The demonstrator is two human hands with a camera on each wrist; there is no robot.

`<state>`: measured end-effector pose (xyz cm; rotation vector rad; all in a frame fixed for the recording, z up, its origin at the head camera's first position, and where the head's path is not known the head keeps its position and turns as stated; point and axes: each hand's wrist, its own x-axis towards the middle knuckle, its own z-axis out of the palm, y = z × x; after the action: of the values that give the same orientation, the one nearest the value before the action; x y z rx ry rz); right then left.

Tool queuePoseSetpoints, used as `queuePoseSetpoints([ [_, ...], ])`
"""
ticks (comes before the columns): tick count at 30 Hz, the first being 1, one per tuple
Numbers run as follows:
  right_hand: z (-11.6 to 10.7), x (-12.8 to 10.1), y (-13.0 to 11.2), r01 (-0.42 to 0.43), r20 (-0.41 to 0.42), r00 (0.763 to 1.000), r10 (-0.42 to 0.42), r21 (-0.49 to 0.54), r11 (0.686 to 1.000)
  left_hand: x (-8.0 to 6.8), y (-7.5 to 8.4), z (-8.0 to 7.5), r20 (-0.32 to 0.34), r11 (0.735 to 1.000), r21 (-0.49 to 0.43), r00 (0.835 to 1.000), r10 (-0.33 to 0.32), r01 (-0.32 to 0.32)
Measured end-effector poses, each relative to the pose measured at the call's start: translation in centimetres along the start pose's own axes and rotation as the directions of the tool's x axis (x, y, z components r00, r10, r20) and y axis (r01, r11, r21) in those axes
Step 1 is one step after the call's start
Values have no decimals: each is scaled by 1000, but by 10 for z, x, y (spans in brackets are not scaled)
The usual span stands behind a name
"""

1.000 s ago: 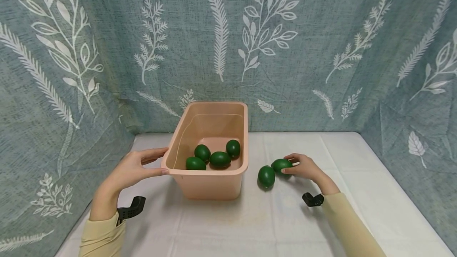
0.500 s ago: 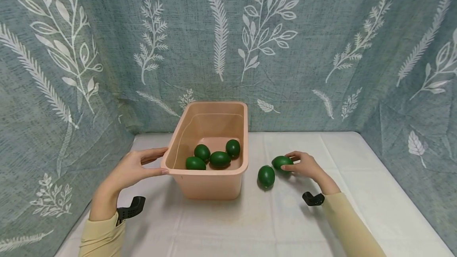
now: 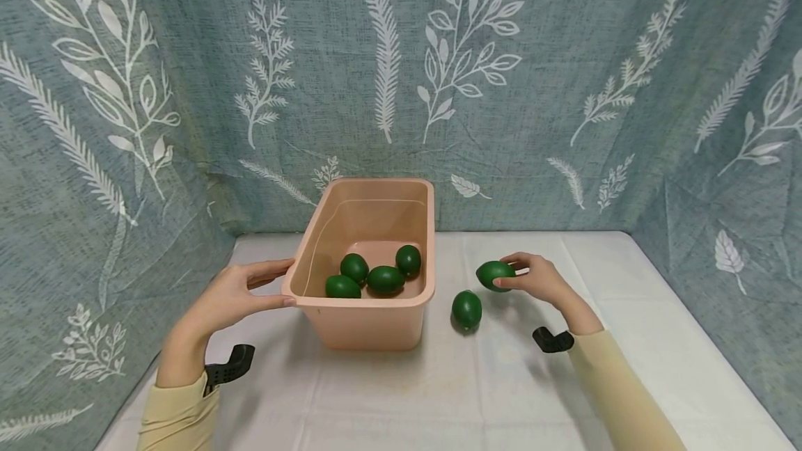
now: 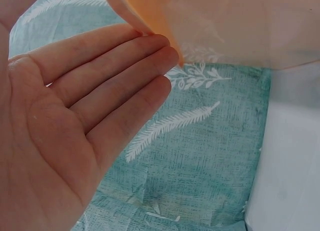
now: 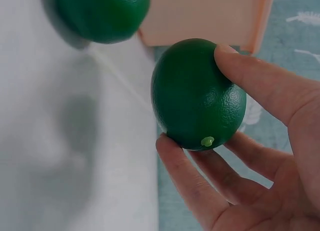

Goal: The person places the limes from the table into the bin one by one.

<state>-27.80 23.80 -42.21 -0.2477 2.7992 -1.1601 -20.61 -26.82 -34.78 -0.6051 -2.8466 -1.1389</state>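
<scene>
My right hand point(image 3: 535, 278) holds a dark green lime point(image 3: 495, 275) between thumb and fingers, raised over the white table. In the right wrist view the held lime point(image 5: 197, 96) shows its pale stem end, with the thumb on one side and fingers on the other. A second lime point(image 3: 466, 310) lies on the table, nearer the bin. Several limes point(image 3: 386, 280) rest on the floor of the peach plastic bin point(image 3: 372, 326). My left hand point(image 3: 234, 298) touches the bin's left rim near its front corner; in the left wrist view its fingers point(image 4: 130, 86) are straight.
A white cloth covers the table point(image 3: 388, 402). Blue-green curtains point(image 3: 532, 124) with white leaf prints stand behind it and at both sides. Each wrist wears a black camera mount, such as the right one point(image 3: 551, 339).
The right hand has lifted its lime up from the table, apart from the lime beside it. The left hand and the bin have stayed in place.
</scene>
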Motion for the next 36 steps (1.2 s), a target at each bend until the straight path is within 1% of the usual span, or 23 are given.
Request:
queuePoseSetpoints([
  [13,-19,3,-30,72,7,997,-72,-8,997,0,0,1,2,1000,-3,1000,0,0],
  [20,-28,9,-47,77,20,997,-77,-21,997,0,0,0,2,1000,-3,1000,-3,3],
  [30,-35,22,-71,110,42,993,-108,-59,992,1,-2,1,5,1000,-19,1000,-17,17],
  [36,-38,26,-86,139,40,990,-136,-77,987,1,-2,1,4,1000,-20,1000,-12,12],
])
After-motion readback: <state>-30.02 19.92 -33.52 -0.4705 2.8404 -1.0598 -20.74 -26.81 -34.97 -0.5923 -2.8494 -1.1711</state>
